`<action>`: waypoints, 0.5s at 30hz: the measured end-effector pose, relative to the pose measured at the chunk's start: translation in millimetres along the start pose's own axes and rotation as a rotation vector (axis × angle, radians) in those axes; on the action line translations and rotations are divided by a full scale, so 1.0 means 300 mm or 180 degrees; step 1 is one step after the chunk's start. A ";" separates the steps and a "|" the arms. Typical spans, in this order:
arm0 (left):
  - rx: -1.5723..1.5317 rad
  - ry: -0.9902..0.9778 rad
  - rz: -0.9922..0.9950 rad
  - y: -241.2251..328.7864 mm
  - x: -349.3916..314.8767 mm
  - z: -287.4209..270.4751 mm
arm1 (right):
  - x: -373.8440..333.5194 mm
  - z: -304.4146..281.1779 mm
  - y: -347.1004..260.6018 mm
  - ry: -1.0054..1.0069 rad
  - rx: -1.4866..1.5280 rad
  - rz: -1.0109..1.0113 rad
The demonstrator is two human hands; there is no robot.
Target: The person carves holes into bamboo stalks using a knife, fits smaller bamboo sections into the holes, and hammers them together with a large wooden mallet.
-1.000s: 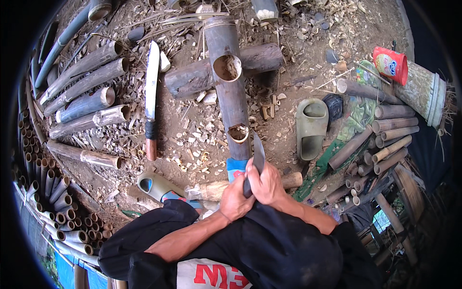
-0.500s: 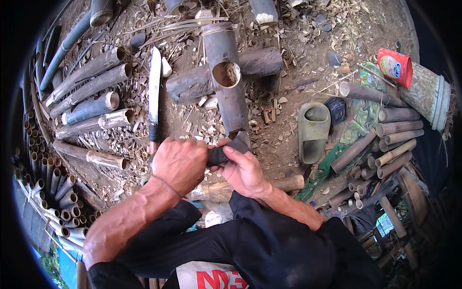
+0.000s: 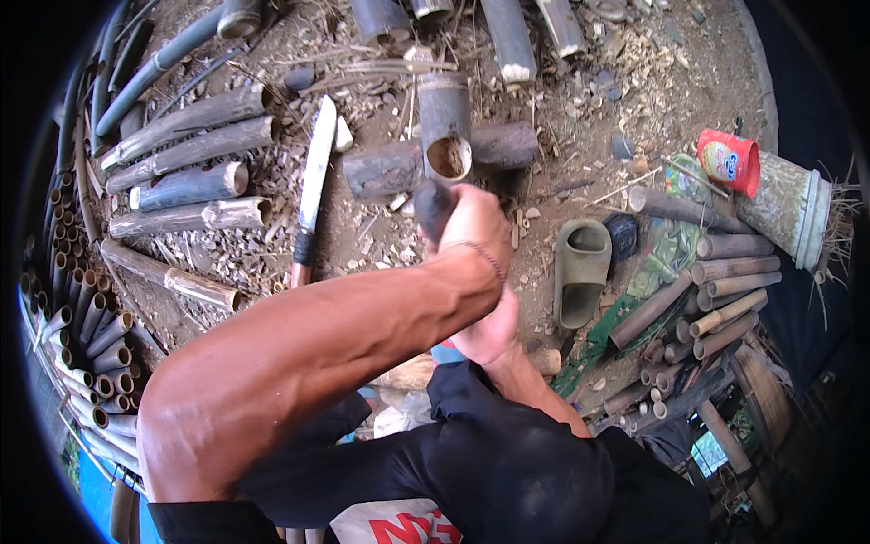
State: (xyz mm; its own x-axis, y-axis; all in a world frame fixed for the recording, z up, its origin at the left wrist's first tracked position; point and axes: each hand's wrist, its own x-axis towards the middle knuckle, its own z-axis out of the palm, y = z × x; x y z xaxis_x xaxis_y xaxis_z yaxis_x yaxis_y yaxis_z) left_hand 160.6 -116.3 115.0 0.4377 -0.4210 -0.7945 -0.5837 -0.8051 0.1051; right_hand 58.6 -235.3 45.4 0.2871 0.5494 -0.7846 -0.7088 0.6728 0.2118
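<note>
My left hand (image 3: pixel 478 220) is closed round a tool with a dark, rounded handle end (image 3: pixel 435 207). The rest of that tool is hidden behind the hand and forearm. Under my left wrist lies my right hand (image 3: pixel 492 332), with its palm side showing and its fingers hidden. Just beyond both hands is a thick bamboo tube (image 3: pixel 444 104) with an opening cut in its upper side. It rests across a dark log (image 3: pixel 381 170), and its near part is covered by my hands. To the left, a machete (image 3: pixel 316 168) with a black-wrapped handle lies on the ground.
Cut bamboo lengths (image 3: pixel 195 150) lie at the left, above a stack of bamboo tubes (image 3: pixel 100 381). At the right are a green slipper (image 3: pixel 582 276), more bamboo pieces (image 3: pixel 729 290), a red packet (image 3: pixel 728 163) and a pale bucket (image 3: pixel 788 204). Chips litter the soil.
My left hand has swung right and forward with the dark-handled tool, its forearm now crossing over my right hand. The right hand has shifted slightly right and nearer. The view has moved a little.
</note>
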 end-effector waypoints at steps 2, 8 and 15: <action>-0.0375 -0.0064 -0.0263 -0.025 -0.092 0.047 | 0.005 -0.019 0.028 0.0017 -0.0232 0.0174; -0.1750 -0.0198 0.0095 -0.120 -0.167 0.352 | -0.018 -0.065 0.045 -0.0228 -0.0869 0.0724; -0.3868 0.0298 -0.0750 0.229 -0.188 0.587 | -0.061 -0.092 0.027 0.0863 -0.3530 0.0115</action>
State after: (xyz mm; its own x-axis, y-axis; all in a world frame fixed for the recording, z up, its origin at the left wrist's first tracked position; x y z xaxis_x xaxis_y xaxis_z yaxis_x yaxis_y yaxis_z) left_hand -24.6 -74.2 61.6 0.5222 -0.2015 -0.8287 0.5058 -0.7091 0.4912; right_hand 29.9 -253.7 45.3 0.2017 0.3439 -0.9171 -0.9311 -0.2233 -0.2886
